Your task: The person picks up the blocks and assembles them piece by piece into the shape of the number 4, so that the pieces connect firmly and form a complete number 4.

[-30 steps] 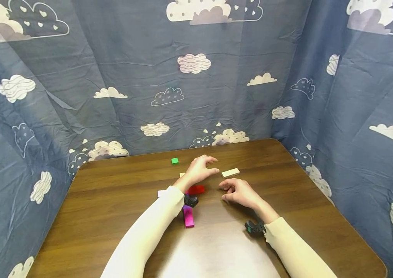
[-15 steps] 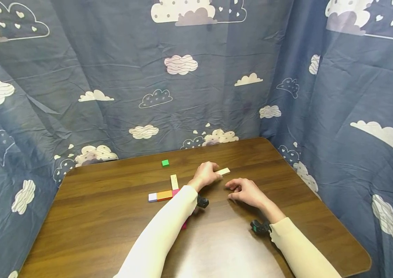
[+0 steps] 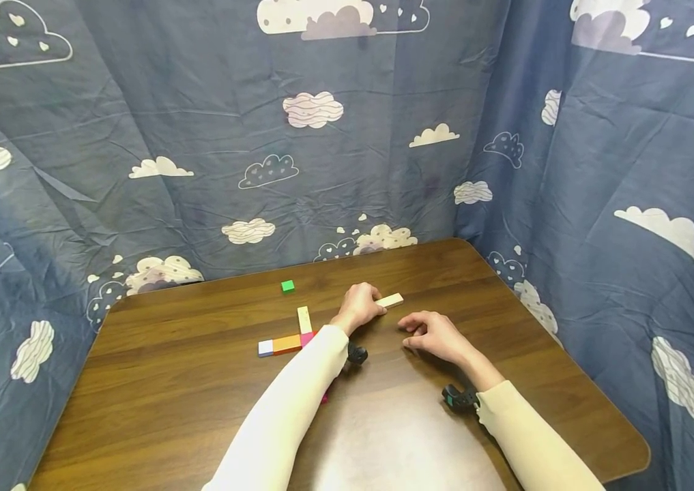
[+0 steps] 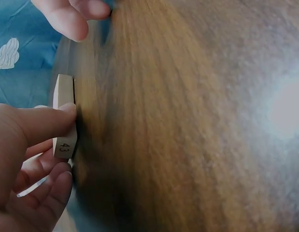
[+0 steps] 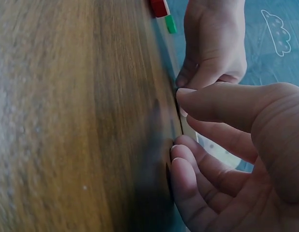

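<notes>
My left hand (image 3: 359, 305) pinches the near end of a plain wooden block (image 3: 391, 301) lying at the back middle of the table. Close up in the left wrist view, the thumb presses one face of this block (image 4: 65, 92), which bears the number 43, with fingers behind it. My right hand (image 3: 435, 334) hovers just right of the block, fingers loosely curled and holding nothing. Left of my left wrist lie joined coloured blocks: a white one (image 3: 265, 348), an orange one (image 3: 287, 344), a pink one (image 3: 306, 338) and a plain wooden one (image 3: 304, 320). My left sleeve hides part of them.
A small green block (image 3: 287, 286) sits alone near the back edge of the brown table (image 3: 168, 382). The tip of a magenta block (image 3: 325, 397) peeks out from beside the left sleeve. Dark curtains (image 3: 199, 123) with cloud prints surround the back and sides.
My left hand has moved from above the coloured blocks to the plain wooden block and now grips its end. The head view has turned slightly right. My right hand stays nearly still.
</notes>
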A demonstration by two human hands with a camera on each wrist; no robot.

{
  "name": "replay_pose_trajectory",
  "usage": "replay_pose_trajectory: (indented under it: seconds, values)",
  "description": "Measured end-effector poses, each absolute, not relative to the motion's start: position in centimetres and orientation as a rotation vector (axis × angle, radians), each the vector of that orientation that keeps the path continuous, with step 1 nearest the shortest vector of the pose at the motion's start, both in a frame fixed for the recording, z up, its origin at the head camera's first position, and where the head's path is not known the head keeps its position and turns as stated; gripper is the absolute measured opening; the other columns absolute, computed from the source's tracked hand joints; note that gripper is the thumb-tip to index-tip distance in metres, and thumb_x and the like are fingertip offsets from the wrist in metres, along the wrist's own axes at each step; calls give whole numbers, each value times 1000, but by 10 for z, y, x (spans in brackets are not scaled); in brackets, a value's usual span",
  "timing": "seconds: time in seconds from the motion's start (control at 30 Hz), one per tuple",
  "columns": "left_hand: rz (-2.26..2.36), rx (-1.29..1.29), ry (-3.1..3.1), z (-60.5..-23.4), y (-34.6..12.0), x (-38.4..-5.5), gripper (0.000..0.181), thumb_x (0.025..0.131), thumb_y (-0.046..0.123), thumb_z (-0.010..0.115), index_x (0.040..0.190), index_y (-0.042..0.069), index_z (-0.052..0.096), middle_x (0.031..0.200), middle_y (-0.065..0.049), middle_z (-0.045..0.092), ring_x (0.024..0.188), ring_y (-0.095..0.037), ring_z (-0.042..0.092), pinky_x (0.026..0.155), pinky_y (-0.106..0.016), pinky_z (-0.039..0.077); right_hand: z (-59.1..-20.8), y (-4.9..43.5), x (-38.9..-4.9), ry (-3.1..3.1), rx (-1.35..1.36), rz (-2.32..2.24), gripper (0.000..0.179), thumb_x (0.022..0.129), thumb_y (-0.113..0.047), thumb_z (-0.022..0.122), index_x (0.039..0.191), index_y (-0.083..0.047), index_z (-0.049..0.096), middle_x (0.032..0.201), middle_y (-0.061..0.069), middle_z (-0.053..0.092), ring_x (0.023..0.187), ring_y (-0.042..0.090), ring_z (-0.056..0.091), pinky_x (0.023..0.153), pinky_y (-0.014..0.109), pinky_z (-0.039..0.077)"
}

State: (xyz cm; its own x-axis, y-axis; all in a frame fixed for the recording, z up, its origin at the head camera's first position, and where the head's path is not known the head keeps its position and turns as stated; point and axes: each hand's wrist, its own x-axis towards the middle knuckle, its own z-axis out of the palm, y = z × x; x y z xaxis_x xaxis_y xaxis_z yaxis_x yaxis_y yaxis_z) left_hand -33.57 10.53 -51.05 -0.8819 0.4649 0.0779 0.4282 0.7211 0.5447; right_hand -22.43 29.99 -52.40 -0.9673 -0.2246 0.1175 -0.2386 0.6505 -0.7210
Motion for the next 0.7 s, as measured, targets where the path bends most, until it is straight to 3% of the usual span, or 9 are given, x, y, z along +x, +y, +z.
replay_pose_trajectory:
  seconds: [0.27, 0.7]
  values:
    - [869, 754, 2889, -506, 105, -335, 23, 81, 21, 85, 101, 11, 81, 100, 0, 75, 93, -18, 66, 84, -32, 51, -524, 300, -225, -2857, 379, 1230, 34, 81, -14, 83, 114, -9, 74, 101, 8, 70, 83, 17, 65, 76, 33, 51]
    - [926, 773, 2918, -485, 89, -338, 26, 82, 23, 85, 105, 11, 80, 98, 1, 68, 90, -16, 62, 80, -30, 51, -515, 290, -231, -2865, 394, 1233, 34, 81, -12, 82, 113, -6, 73, 100, 10, 71, 82, 20, 65, 74, 33, 51]
